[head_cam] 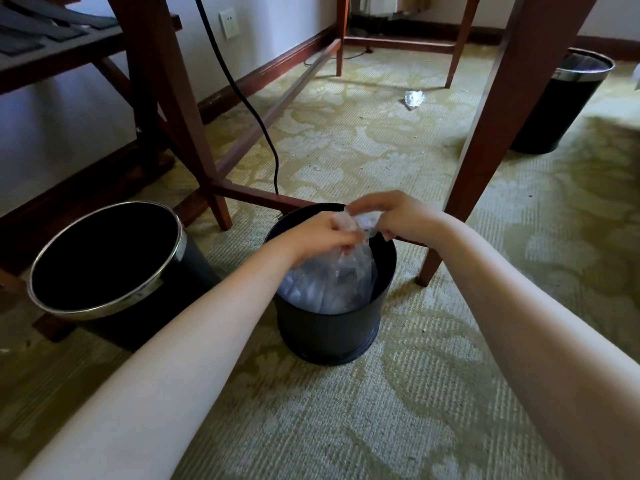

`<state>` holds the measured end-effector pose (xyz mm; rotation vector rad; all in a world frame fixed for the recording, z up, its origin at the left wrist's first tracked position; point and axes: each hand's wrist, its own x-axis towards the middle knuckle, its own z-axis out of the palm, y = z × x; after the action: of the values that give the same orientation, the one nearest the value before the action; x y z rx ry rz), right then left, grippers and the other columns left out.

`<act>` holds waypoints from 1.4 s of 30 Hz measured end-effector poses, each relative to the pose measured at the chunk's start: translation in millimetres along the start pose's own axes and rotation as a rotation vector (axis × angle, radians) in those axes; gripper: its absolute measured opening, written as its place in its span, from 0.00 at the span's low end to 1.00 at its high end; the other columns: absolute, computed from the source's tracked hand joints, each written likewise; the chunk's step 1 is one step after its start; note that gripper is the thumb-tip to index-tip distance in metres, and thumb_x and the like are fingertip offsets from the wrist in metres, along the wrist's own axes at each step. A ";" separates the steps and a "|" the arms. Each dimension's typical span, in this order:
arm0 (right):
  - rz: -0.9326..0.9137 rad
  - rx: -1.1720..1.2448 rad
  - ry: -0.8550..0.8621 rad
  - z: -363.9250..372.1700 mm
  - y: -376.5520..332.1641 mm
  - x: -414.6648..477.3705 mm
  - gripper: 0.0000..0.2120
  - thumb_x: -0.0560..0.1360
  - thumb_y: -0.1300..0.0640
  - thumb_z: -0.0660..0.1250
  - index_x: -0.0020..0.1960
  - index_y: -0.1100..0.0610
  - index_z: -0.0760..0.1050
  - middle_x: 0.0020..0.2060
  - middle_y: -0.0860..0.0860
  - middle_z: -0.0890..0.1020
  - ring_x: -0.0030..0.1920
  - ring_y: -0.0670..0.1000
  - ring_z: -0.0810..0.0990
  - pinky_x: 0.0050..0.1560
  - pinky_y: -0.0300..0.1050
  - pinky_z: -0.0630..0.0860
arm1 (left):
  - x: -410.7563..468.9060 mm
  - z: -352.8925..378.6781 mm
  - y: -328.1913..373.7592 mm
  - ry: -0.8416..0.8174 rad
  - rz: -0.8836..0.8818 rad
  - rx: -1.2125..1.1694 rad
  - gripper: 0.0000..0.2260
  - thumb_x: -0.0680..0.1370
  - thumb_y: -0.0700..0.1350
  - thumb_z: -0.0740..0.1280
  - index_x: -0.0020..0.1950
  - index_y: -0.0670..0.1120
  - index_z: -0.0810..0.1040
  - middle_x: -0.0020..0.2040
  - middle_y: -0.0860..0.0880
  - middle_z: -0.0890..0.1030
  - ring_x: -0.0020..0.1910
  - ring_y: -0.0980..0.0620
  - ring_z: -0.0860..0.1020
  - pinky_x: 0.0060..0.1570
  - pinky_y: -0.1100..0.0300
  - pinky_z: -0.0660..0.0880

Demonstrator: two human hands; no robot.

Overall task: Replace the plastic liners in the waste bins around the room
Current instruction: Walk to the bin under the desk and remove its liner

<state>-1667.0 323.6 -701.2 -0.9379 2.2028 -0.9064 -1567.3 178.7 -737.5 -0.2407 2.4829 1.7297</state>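
both hands (363,230) pinching liner (349,271), in bin (329,327)

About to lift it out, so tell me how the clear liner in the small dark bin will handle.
Probably floppy: the clear liner crumples into a gathered neck where the left hand and right hand pinch it. Likely light: mostly crinkled film shows inside. The thin plastic may slip or tear if yanked.

Clear liner (341,271), neck bunched between my left hand (318,237) and right hand (398,216), sits inside dark bin (329,327); chrome-rimmed bin (104,261) upright just left.
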 end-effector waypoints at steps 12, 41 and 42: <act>-0.061 -0.384 -0.144 12.8 9.7 7.8 0.09 0.80 0.56 0.61 0.50 0.60 0.77 0.48 0.58 0.80 0.51 0.59 0.77 0.52 0.53 0.72 | -8.7 -17.0 9.6 -0.166 -0.048 0.176 0.06 0.74 0.41 0.67 0.43 0.38 0.76 0.39 0.45 0.76 0.42 0.50 0.75 0.52 0.52 0.74; -0.471 -0.666 0.207 71.4 24.4 3.0 0.03 0.73 0.59 0.63 0.43 0.57 0.75 0.51 0.50 0.78 0.48 0.56 0.74 0.35 0.47 0.68 | -7.9 -25.0 -11.4 0.267 -0.055 -0.274 0.13 0.71 0.36 0.69 0.36 0.47 0.66 0.33 0.47 0.67 0.32 0.52 0.66 0.33 0.61 0.65; -0.429 -0.625 0.179 68.9 25.3 1.9 0.02 0.72 0.59 0.63 0.42 0.56 0.75 0.51 0.49 0.79 0.48 0.55 0.75 0.36 0.46 0.70 | -8.1 -24.6 -11.8 0.306 -0.066 -0.237 0.14 0.71 0.33 0.69 0.37 0.47 0.66 0.33 0.48 0.68 0.32 0.53 0.67 0.32 0.62 0.66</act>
<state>-1628.9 310.7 -762.6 -1.7264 2.5437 -0.4768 -1557.0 152.2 -738.4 -0.6459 2.4215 2.0971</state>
